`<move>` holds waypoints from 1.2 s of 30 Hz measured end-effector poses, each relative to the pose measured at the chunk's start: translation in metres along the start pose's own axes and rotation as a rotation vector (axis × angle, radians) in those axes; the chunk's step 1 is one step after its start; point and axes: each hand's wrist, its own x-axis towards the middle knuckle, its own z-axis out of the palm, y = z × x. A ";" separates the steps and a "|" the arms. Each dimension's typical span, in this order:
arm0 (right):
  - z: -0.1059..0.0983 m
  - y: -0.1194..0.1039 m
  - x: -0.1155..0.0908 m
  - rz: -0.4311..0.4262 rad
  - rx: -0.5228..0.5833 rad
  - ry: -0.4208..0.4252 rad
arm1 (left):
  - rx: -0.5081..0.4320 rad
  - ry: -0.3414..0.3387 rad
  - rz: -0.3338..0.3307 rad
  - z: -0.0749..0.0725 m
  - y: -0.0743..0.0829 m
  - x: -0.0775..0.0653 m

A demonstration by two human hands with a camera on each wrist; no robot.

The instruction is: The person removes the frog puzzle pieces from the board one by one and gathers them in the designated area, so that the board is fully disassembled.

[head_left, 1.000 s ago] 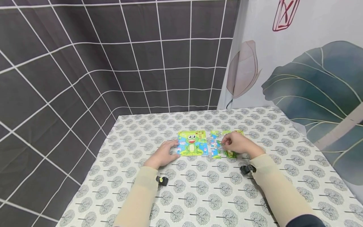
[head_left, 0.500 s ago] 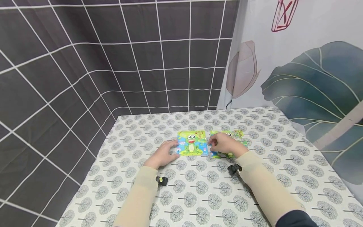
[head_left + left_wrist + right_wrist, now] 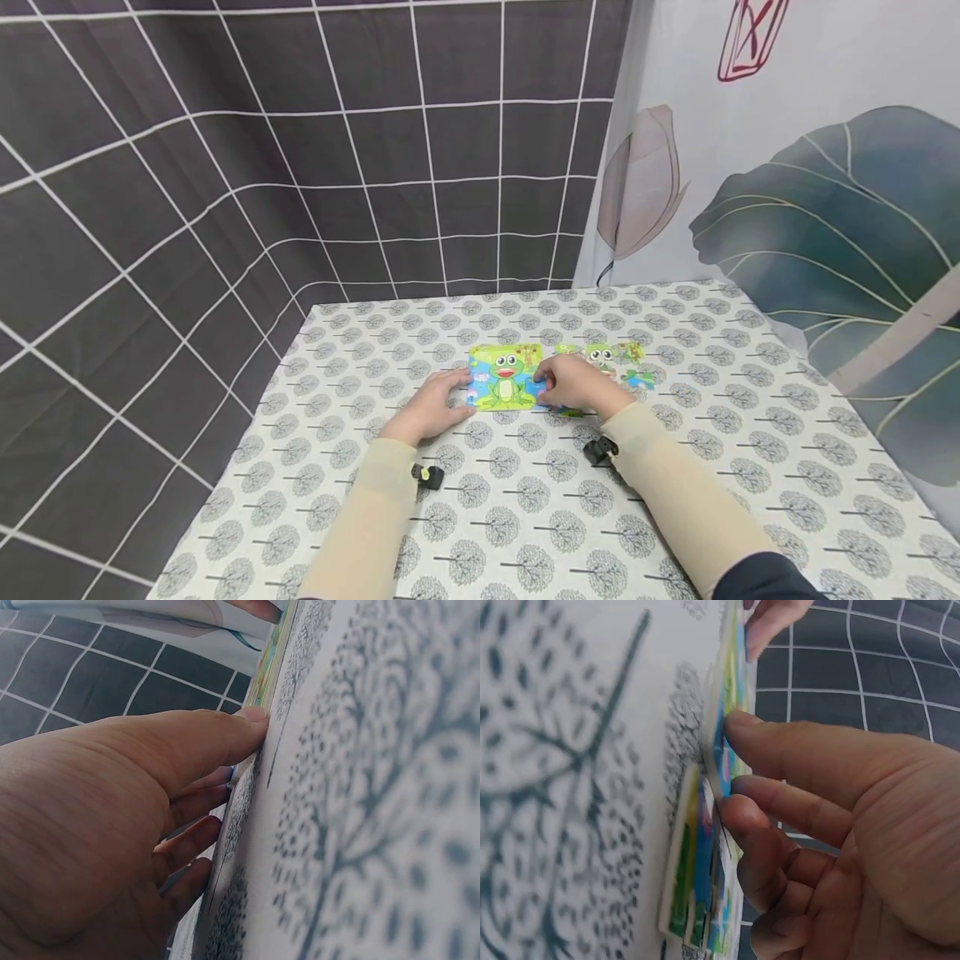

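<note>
A square frog puzzle board (image 3: 506,392) lies flat near the middle of the table. My left hand (image 3: 430,407) rests at its left edge, thumb and fingers stretched and spread. Over the board's right side, my right hand (image 3: 576,383) pinches a small blue puzzle piece (image 3: 536,387), mostly hidden by the fingertips. Loose puzzle pieces (image 3: 601,357), forming a second frog picture, lie to the right, partly under that hand. In the right wrist view, the thumb and bent index finger of my right hand (image 3: 810,795) meet the board's corner, near stacked-looking pieces (image 3: 694,862).
A white tablecloth (image 3: 534,508) with grey tree prints covers the table. Behind and to the left hangs a dark curtain (image 3: 465,142) with white grid lines. A pale curtain (image 3: 825,92) with leaf prints hangs at the right. Each wrist carries a small black camera (image 3: 600,451).
My right hand has moved left with the small blue piece, from the loose pieces to the right side of the frog board. The left hand has stayed in place.
</note>
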 end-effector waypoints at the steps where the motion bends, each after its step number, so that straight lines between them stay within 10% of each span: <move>1: 0.001 0.000 0.001 0.001 -0.007 0.004 | 0.000 0.001 0.000 0.000 0.000 0.000; 36: 0.005 -0.003 0.001 0.028 -0.019 -0.006 | 0.007 -0.008 0.008 -0.003 0.002 -0.001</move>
